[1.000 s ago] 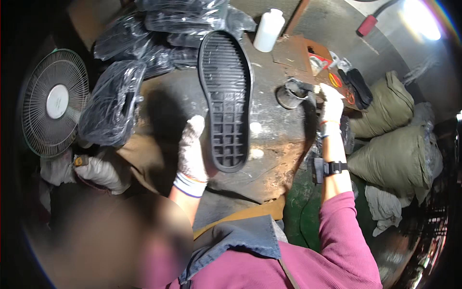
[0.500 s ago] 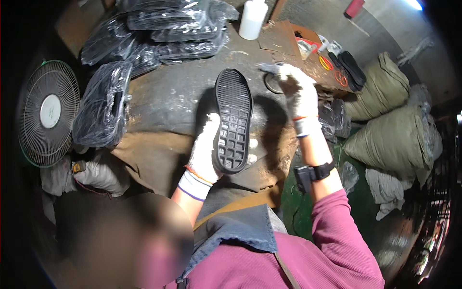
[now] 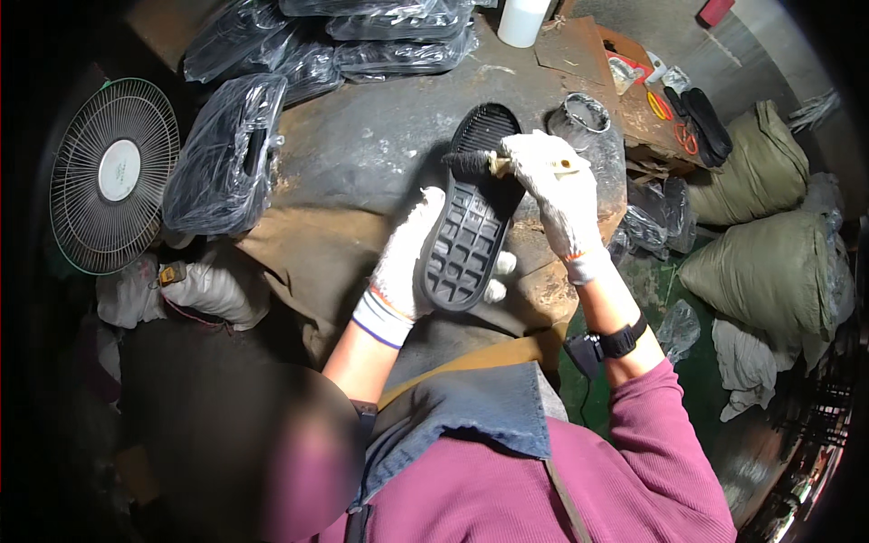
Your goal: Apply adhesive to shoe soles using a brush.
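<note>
A black shoe sole [image 3: 468, 240] rests in my gloved left hand [image 3: 407, 249], whose fingertips curl round from beneath to its right edge. The sole's upper part has fine ridges, and its lower part shows a grid of raised blocks. My right hand [image 3: 554, 181], in a white knit glove, is closed on the pale handle of a brush [image 3: 471, 164]. Its dark bristles lie across the sole's upper half. Just beyond that hand, an open round can [image 3: 584, 114] stands on the table, its rim crusted grey.
Stacked bundles in clear plastic [image 3: 226, 158] sit at the left, beside a round fan [image 3: 118, 172]. A white bottle [image 3: 522, 23] stands at the back. Orange-handled scissors [image 3: 685, 138] and dark soles [image 3: 706, 127] lie on the right-hand board. Green sacks [image 3: 769, 262] stand farther right.
My right hand has brought the brush from beside the can onto the sole. The sole is tilted more to the right, and the whole view has shifted.
</note>
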`<state>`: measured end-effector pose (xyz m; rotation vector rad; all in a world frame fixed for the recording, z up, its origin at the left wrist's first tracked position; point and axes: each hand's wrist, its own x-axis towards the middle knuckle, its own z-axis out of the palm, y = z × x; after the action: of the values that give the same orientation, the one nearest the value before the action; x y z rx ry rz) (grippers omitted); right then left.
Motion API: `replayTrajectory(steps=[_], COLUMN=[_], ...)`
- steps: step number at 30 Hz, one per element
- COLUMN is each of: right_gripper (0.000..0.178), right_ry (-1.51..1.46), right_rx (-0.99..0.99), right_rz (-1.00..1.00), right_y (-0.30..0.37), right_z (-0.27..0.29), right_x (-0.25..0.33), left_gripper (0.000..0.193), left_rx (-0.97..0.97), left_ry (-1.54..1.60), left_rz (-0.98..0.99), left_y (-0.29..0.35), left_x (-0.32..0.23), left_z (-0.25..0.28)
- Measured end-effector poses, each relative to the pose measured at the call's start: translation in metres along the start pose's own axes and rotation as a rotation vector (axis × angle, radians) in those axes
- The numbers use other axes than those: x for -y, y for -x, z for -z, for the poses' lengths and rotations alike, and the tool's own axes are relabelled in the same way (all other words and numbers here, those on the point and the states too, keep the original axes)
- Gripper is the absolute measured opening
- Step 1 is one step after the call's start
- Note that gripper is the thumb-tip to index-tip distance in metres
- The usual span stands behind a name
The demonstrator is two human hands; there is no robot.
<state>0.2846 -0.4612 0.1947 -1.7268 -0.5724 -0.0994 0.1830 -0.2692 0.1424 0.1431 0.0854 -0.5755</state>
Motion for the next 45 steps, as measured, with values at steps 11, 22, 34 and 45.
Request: replayTrajectory(steps=[11, 22, 34, 45], right_gripper=[0.016, 0.014, 0.014, 0.022], right_ry=[-0.024, 0.375, 0.761, 0.7], right_rx=[0.312, 0.157, 0.126, 0.138], right_rz=[0.036, 0.15, 0.554, 0.698], right_y=[0.069, 0.024, -0.017, -0.027], right_z=[-0.012, 0.015, 0.025, -0.005], right_x=[0.032, 0.005, -0.021, -0.018], left_gripper=[0.057, 0.047, 0.058, 0.077], left_rx=[-0.174, -0.424, -0.352, -0.068], left_ry=[-0.152, -1.061, -0.565, 0.164], left_rz=[-0.356, -0.29, -0.012, 0.013], left_y=[-0.003, 0.028, 0.037, 0.037], left_x=[-0.024, -0.027, -0.004, 0.018], left_z=[0.026, 0.025, 0.025, 0.028])
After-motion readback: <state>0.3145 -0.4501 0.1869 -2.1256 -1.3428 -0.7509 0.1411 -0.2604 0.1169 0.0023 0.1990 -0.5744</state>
